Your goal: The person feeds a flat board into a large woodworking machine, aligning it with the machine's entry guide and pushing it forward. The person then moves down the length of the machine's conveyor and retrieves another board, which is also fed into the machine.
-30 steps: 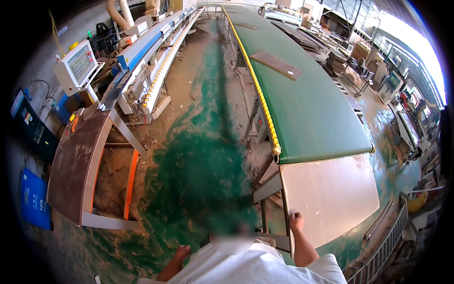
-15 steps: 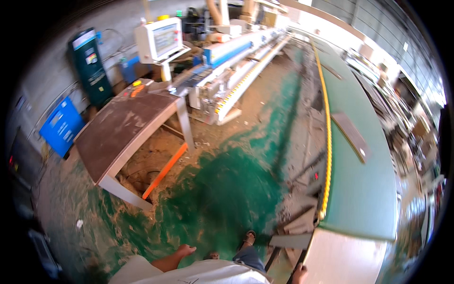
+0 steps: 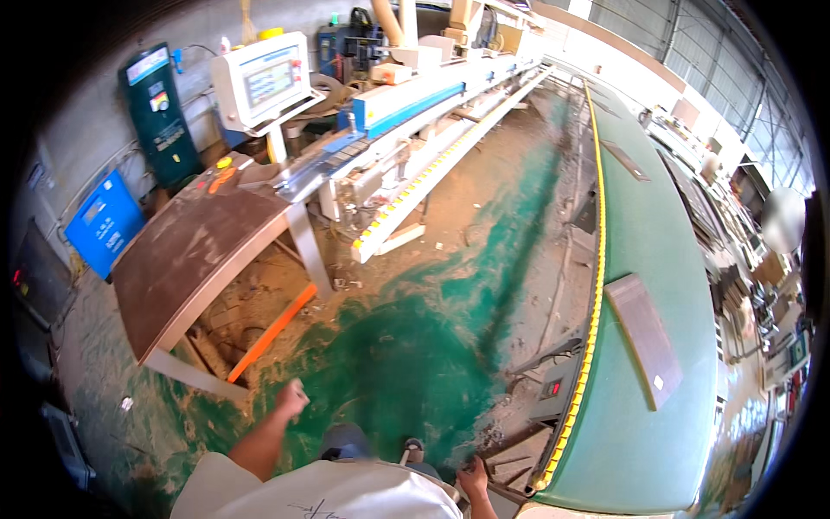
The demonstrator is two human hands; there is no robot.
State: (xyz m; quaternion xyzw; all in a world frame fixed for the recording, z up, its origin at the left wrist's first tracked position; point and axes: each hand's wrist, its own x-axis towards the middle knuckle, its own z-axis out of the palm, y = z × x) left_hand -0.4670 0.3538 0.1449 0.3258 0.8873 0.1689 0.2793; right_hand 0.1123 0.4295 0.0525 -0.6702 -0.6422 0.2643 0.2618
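Observation:
My left hand (image 3: pixel 292 398) hangs over the green floor with its fingers curled in, and nothing shows in it. Low beside the near end of the conveyor is my right hand (image 3: pixel 473 478), fingers a little apart and holding nothing I can see. To its right runs the long green conveyor belt (image 3: pixel 644 458), edged by a row of yellow rollers (image 3: pixel 581 394). On the belt lies a brown board (image 3: pixel 644 337) with a small white label. Farther along rests another narrow brown board (image 3: pixel 624 160).
A brown-topped table (image 3: pixel 203 242) with an orange brace (image 3: pixel 272 333) stands left. Behind it are a white control panel (image 3: pixel 264 82), a long blue-and-white machine (image 3: pixel 415 108), a dark green tank (image 3: pixel 162 117) and a blue box (image 3: pixel 105 223). Stacked boards (image 3: pixel 696 203) lie beyond the belt.
I have moved forward along the conveyor, and the boards appear nearer. My right hand has left the pale surface at the conveyor's end; my left hand has swung forward.

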